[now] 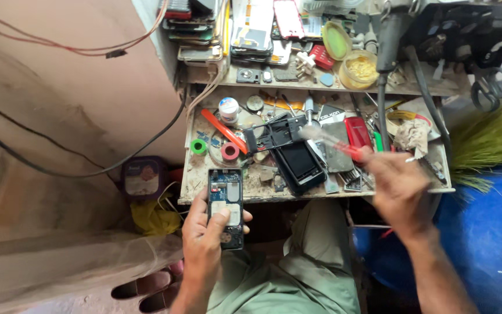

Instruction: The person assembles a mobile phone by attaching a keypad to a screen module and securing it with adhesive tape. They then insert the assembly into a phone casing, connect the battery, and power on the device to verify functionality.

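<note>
A cluttered workbench (321, 192) fills the view, strewn with phone parts, tape rolls and tools. Over its right side the right hand (399, 189) is blurred, fingers closed around a red-handled screwdriver (335, 142). At the front edge the left hand (204, 235) grips an opened phone (226, 203), circuit side up, thumb across it.

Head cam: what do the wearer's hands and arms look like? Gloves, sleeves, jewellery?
Both hands are bare: no gloves on the left hand or the right hand. Both forearms are uncovered as far as the frame shows, with no sleeve edge in view. No watch, bracelet or ring shows, though the right hand is motion-blurred, so small items there cannot be ruled out. No cables or markings on either arm.
</note>
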